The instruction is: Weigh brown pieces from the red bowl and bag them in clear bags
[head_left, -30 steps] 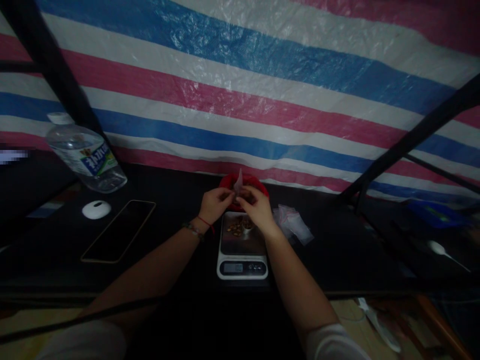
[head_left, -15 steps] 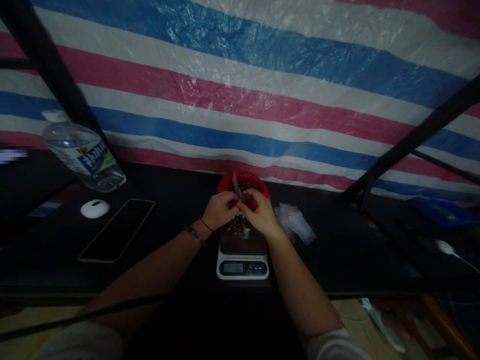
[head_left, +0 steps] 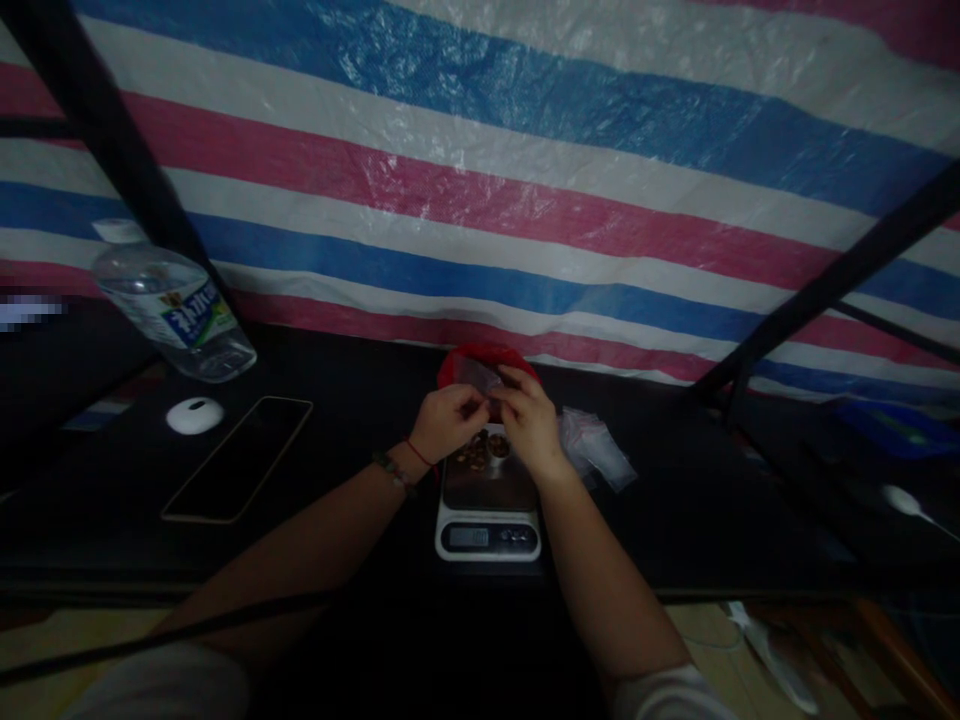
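Observation:
Between my two hands is a small clear zip bag (head_left: 477, 376), in front of the red bag-lined container (head_left: 491, 352). My left hand (head_left: 448, 422) pinches the bag's near edge, its fingers closed. My right hand (head_left: 531, 420) grips the other side between thumb and fingers. Below them stands a white kitchen scale (head_left: 487, 540) with a display at its front. On its metal plate lie small brown pieces (head_left: 471, 452), and beside them a little round cup (head_left: 498, 450) holds more. What the pieces are is too dark to tell.
Several empty zip bags (head_left: 600, 448) lie right of the scale. To the left are a phone (head_left: 238, 460), a white rounded device (head_left: 195, 415) and a large clear bottle (head_left: 176, 305). Black frame bars (head_left: 817, 290) slant at both sides. Striped plastic sheeting (head_left: 480, 180) hangs behind.
The zip bag has turned from edge-on to show its flat side. My right hand has shifted slightly right, its fingers spreading along the bag. The view has moved a little.

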Available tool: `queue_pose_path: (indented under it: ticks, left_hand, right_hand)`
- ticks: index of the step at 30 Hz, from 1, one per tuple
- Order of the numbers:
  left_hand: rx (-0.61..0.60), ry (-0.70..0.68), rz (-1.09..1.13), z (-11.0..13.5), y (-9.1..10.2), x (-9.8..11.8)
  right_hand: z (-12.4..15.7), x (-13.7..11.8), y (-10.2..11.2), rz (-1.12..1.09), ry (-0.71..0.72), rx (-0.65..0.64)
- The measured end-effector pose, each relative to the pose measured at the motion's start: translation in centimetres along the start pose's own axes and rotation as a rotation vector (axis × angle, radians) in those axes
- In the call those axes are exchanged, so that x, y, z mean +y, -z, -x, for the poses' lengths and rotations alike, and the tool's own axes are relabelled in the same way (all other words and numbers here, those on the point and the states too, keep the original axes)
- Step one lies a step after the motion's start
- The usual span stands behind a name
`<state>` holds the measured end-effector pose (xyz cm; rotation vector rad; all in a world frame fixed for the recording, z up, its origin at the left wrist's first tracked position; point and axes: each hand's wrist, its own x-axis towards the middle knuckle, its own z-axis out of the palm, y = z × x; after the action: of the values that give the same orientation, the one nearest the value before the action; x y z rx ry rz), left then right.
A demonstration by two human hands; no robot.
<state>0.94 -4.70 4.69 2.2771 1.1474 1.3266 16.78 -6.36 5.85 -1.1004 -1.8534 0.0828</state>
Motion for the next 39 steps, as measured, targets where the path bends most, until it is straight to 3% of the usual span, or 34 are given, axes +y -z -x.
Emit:
queue_pose_path:
  ticks: [5, 9, 19, 24, 26, 32, 35, 39]
  left_hand:
    - [-0.085, -0.262, -0.096, -0.2, 0.9, -0.9]
    - [-0.096, -0.372, -0.11, -0.6, 2.3, -1.3]
    - [-0.196, -0.394, -0.224, -1.2, 3.2, -1.7]
    - [-0.17, -0.344, -0.201, -1.2, 3.3, -2.7]
    - [-0.167, -0.299, -0.185, -1.2, 3.2, -3.1]
    - [-0.164, -0.201, -0.153, -1.0, 2.1, -4.4]
    - [-0.15, -0.17, -0.158, -0.9, 1.7, -5.0]
    - [-0.126, -0.146, -0.148, -0.8, 1.6, -5.3]
  right_hand:
    - [0.1, 0.1, -0.3, -0.004, -0.008, -0.084]
    - [-0.2, -0.2, 0.0, 0.003, -0.062, -0.066]
    - [-0.3, -0.5, 0.1, -0.031, 0.033, -0.193]
    - [-1.4, 0.1, 1.3, -0.252, -0.037, -0.12]
    - [-1.9, 0.9, 2.3, -0.319, -0.077, -0.197]
    - [-0.6, 3.0, 4.4, -0.385, -0.134, -0.641]
    - [0.3, 2.8, 4.7, -0.251, -0.141, -0.746]
    - [0.5, 1.9, 4.4, -0.189, -0.034, -0.796]
